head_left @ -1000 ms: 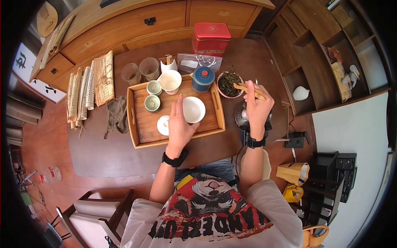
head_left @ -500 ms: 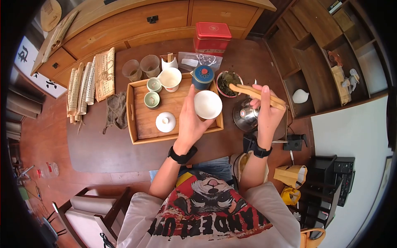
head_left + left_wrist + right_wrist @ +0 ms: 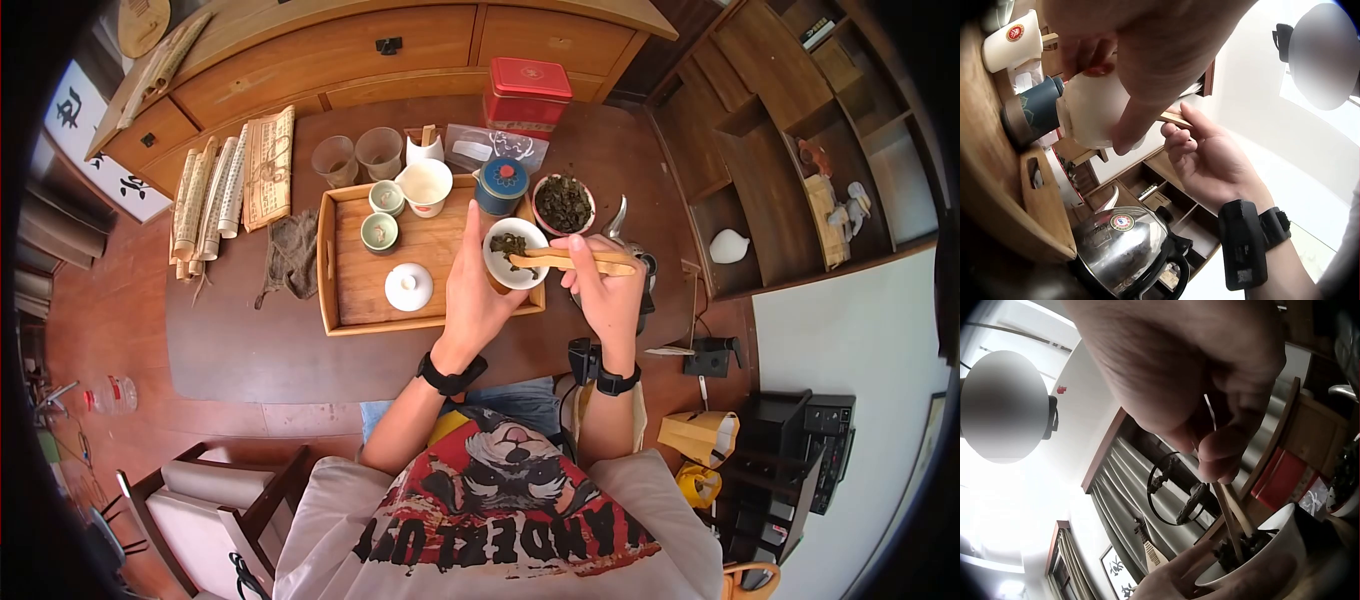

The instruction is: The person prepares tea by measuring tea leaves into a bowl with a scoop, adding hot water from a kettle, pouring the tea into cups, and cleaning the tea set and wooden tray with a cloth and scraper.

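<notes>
My left hand (image 3: 478,300) grips a white bowl (image 3: 500,279), thumb and fingers round its sides, above the right part of the wooden tray (image 3: 350,318). Dark leaves (image 3: 507,244) lie inside. With my right hand (image 3: 612,300) I pinch wooden tongs (image 3: 590,262), their tips in the bowl among the leaves. The right wrist view shows both arms of the tongs (image 3: 1229,515) reaching into the leaves. Behind the bowl, to the right, a pink-rimmed dish (image 3: 540,215) holds more dark leaves. A white lid (image 3: 408,287) rests on the tray, left of my left hand.
On the tray stand two green cups (image 3: 380,231), a white pitcher (image 3: 427,187) and a blue canister (image 3: 501,187). Beyond it are two glasses (image 3: 379,153) and a red tin (image 3: 527,93). A steel kettle (image 3: 1124,247) stands right; cloth (image 3: 292,253) and paper rolls (image 3: 232,185) lie left.
The right hand has carried the tongs left from beside the leaf dish into the bowl. Leaves now show in the previously bare bowl, which my left hand has lifted and shifted right from its earlier place.
</notes>
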Available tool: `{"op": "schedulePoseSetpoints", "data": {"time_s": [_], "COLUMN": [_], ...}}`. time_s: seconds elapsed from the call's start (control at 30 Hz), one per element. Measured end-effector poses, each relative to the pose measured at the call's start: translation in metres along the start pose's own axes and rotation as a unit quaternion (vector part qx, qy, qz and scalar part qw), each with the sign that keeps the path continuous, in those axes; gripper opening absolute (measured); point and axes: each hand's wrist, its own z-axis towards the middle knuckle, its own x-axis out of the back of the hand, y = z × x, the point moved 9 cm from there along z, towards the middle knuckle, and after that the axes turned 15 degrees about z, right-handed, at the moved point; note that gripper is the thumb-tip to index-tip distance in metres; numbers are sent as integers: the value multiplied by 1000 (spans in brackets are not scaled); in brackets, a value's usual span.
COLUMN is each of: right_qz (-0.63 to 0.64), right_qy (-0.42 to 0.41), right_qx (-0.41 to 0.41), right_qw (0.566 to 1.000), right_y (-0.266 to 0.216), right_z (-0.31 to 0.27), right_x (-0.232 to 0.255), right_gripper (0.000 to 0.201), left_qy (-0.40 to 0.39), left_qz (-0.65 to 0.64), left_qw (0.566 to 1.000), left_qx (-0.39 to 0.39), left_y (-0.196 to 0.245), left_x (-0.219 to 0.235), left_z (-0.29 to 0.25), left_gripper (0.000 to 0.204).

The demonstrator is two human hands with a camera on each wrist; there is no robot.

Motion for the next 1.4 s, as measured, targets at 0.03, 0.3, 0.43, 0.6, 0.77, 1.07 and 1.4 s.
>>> {"op": "schedulePoseSetpoints", "data": {"time_s": [0.03, 0.3, 0.43, 0.6, 0.77, 1.07, 1.4], "right_qz": [-23, -16, -22, -5, -23, -67, -24], "right_qy": [-14, -66, -53, -54, -77, -15, -28], "right_qx": [12, -26, -31, 33, 50, -31, -9], "right_qw": [1000, 997, 998, 998, 996, 997, 999], "right_y": [0, 0, -6, -17, 4, -1, 3], "right_z": [1, -2, 0, 1, 4, -2, 2], "right_x": [-4, -8, 2, -9, -22, 3, -9], "right_gripper": [28, 15, 15, 15, 14, 22, 19], "left_qy": [6, 13, 5, 7, -8, 0, 2], "left_qz": [-5, -14, 2, -5, -4, 8, -3], "left_qw": [1000, 1000, 1000, 999, 999, 1000, 1000], "left_qx": [-9, -20, -16, -36, -45, -29, -12], "left_y": [2, 3, 1, 5, 3, 0, -5], "left_x": [1, 7, 7, 7, 2, 9, 9], "left_z": [0, 0, 0, 0, -2, 0, 0], "left_gripper": [136, 134, 133, 131, 131, 130, 133]}}
